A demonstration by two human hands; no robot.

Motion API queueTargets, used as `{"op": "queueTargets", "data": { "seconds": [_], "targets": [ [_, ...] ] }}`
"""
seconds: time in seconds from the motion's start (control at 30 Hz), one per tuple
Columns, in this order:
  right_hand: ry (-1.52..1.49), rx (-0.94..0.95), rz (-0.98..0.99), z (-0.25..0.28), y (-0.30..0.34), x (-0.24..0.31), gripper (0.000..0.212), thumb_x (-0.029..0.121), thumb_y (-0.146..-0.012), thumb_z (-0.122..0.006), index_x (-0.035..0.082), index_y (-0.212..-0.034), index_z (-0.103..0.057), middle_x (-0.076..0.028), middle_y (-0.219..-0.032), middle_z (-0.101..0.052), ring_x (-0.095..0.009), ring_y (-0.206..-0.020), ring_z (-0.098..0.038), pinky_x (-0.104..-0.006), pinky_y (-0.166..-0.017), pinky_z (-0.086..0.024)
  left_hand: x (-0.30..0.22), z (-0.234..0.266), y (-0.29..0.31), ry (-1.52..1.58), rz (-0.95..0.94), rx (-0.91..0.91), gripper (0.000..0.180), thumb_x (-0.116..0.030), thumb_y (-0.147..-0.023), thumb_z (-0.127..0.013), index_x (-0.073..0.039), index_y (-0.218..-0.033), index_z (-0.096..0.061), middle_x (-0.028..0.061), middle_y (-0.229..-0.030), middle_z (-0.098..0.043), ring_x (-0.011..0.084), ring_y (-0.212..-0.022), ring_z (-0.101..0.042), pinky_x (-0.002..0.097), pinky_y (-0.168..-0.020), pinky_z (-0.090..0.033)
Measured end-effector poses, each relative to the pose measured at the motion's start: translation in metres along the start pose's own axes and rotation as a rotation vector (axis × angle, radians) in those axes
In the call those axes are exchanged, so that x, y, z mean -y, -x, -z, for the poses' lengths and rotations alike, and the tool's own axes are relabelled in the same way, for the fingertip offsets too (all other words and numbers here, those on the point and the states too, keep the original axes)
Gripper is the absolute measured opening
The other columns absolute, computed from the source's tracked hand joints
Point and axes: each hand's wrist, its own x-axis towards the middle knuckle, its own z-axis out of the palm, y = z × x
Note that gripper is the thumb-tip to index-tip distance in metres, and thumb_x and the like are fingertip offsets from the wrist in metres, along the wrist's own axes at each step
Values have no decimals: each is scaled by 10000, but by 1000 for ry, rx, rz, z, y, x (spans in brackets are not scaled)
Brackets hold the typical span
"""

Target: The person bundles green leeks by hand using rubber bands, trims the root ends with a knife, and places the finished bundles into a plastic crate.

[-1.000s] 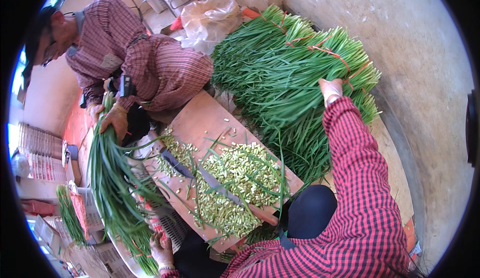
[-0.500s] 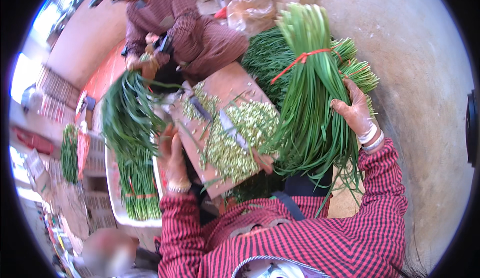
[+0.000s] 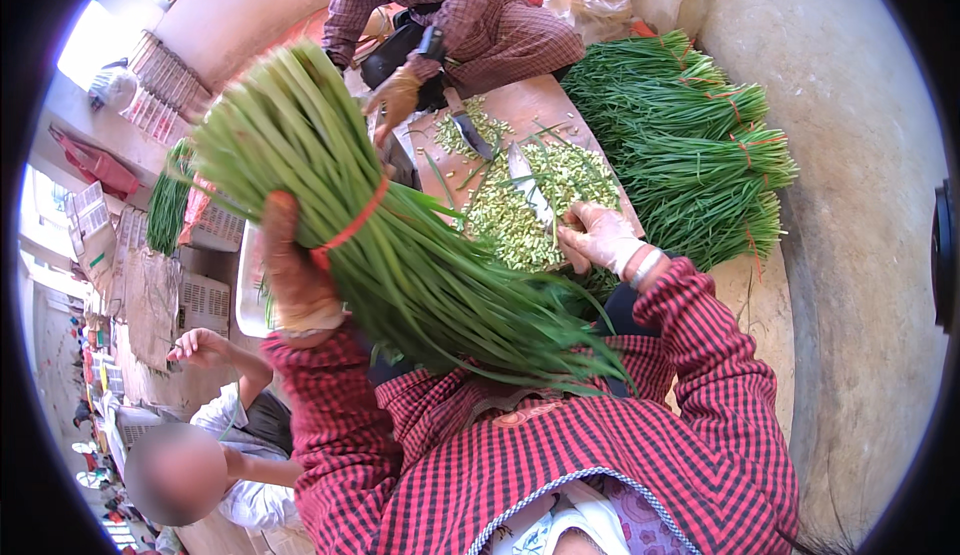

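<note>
The left hand (image 3: 298,280) is raised at the person's left and closed in a grip; its fingers are largely hidden, one digit being seen pointed upward. The left forearm (image 3: 328,385) is held steeply, and a pale cuff is worn at the left wrist (image 3: 312,321). The right hand (image 3: 604,241) is extended forward, knuckles uppermost, its digits bent; their tightness cannot be judged. The right forearm (image 3: 702,323) is slanted inward from a bent elbow. Checked sleeves are worn on both arms.
</note>
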Motion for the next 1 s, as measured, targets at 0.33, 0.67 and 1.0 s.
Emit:
{"op": "queueTargets", "data": {
  "seconds": [0.33, 0.67, 1.0],
  "targets": [
    [-257, 49, -183, -74, -51, -72, 542, 400, -789, -699, 42, -1188, -613, -181, -1055, -708, -347, -975, -684, -413, -876, -512, 25, -66, -42, -1289, -468, 437, 914, -209, -570, -936, -100, -1359, -489, 154, -1205, -643, 239, -1071, -658, 338, -926, -540],
    [-500, -329, -182, -39, 46, -69, 364, 208, -879, -599, 110, -1223, -529, -148, -913, -684, -316, -784, -696, -394, -697, -537, 271, 32, -44, -1831, 389, 509, 1087, -414, -577, -904, -138, -1471, -351, 174, -1262, -568, 349, -1136, -598, 443, -918, -515],
    [-257, -405, 28, -32, 67, -6, 378, 212, -905, -625, 135, -1265, -540, -154, -1074, -675, -369, -932, -670, -419, -772, -547, 287, 13, -60, -1791, 401, 615, 1347, -451, -553, -913, -16, -1548, -116, 246, -1570, -248, 387, -1412, -348, 454, -1115, -369]
  ]
}}
